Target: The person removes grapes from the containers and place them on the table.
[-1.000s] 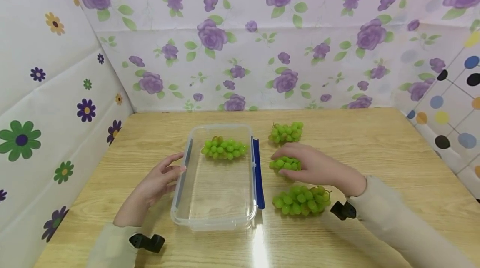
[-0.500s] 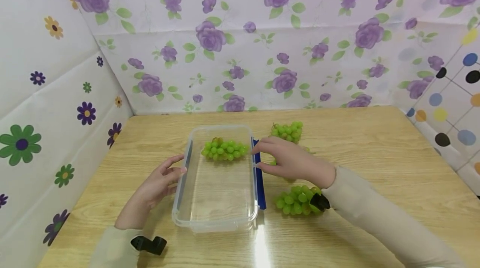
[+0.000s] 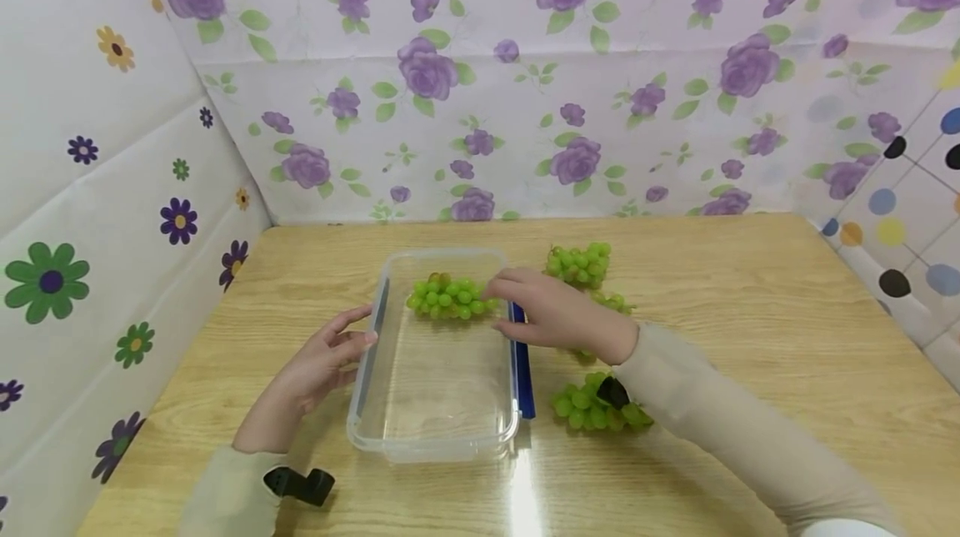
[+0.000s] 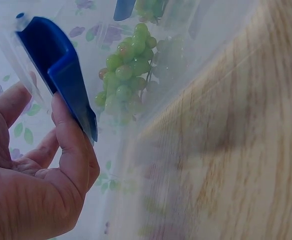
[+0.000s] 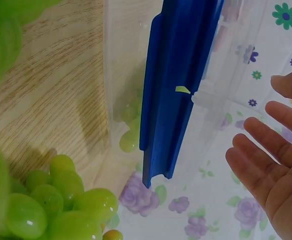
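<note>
A clear plastic container with blue side flaps sits on the table, a bunch of green grapes in its far part. My left hand touches its left side; in the left wrist view, loosely bent fingers meet a blue flap. Over the container's right rim hovers my right hand, and the right wrist view shows nothing in its spread fingers. To the right lie a back bunch, a middle bunch partly hidden by that hand, and a front bunch.
The wooden table extends to the right of the grapes. A floral sheet stands behind it, with a daisy-patterned sheet on the left and a dotted one on the right. Each wrist wears a black camera.
My right hand has moved left, from over the middle grape bunch to above the container's right rim. That bunch stays on the table. The left hand has not moved.
</note>
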The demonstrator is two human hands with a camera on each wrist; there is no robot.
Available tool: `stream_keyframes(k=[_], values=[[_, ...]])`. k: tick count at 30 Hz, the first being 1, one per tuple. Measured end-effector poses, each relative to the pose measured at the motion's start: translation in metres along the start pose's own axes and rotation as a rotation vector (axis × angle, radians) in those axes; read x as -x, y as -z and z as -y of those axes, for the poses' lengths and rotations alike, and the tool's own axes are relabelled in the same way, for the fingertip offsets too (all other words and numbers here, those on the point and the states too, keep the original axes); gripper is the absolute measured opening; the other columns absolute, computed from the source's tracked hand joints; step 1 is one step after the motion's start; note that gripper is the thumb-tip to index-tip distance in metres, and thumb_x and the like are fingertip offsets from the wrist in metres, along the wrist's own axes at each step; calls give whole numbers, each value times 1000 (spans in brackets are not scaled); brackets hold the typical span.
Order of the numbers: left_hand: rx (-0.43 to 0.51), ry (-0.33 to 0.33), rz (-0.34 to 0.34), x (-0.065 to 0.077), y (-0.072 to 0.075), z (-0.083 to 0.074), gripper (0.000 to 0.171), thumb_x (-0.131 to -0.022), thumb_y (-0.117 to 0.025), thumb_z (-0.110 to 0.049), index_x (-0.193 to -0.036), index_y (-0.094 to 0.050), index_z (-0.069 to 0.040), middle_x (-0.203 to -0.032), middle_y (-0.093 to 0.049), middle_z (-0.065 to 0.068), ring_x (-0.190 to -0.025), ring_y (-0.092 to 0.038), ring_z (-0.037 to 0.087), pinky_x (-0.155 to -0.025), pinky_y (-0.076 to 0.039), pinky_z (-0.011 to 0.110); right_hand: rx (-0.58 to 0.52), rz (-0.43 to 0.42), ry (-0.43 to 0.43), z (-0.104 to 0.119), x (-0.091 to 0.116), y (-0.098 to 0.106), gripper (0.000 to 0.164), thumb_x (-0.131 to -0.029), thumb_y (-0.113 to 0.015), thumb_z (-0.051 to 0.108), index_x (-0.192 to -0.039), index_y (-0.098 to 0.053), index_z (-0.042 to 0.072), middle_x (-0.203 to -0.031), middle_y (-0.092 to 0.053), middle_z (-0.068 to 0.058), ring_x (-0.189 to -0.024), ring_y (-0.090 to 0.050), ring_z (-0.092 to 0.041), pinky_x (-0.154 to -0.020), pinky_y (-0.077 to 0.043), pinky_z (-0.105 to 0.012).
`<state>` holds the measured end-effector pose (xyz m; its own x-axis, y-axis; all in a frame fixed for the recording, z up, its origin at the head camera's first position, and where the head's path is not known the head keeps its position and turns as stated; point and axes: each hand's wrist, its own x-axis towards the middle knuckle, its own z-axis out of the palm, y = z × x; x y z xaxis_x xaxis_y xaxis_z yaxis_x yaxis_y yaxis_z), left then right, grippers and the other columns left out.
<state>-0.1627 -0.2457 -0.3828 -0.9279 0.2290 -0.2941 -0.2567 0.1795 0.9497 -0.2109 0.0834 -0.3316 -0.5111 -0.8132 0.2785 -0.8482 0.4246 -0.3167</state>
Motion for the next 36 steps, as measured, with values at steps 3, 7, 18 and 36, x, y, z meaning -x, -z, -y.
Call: stream_keyframes(k=[3,7,18,36], values=[[3,1,-8,0,0,0,67,-97,-55,-27,-151,-19,-11,-112,-56,5,-96,-59,14,-83,-48,33,-4,13,-2,0,-5,-2,34,-90,-65,17,-121,-59,4,-116,-60,-10,-106,-58,-23,-90,-48,-36],[-6,4,-18,0,0,0,66,-97,-56,-27,-151,-21,-10,-113,-56,7,-95,-59,15,-84,-48,34,7,50,-13,-1,-11,-4,38,-90,-66,17,-124,-57,4,-120,-58,-12,-111,-56,-24,-93,-47,-37],[-16,10,-15,-2,2,1,67,-96,-56,-27,-151,-22,-11,-115,-56,10,-97,-59,17,-85,-48,36,18,77,-45,-3,-28,-10,46,-88,-68,19,-129,-54,4,-125,-57,-12,-115,-53,-25,-96,-45,-37],[-25,16,-12,-3,2,0,68,-96,-56,-27,-151,-20,-11,-117,-56,10,-98,-59,17,-83,-48,34,-28,175,-211,-17,-51,-24,59,-87,-70,27,-139,-47,10,-136,-50,-11,-126,-46,-29,-102,-40,-42]])
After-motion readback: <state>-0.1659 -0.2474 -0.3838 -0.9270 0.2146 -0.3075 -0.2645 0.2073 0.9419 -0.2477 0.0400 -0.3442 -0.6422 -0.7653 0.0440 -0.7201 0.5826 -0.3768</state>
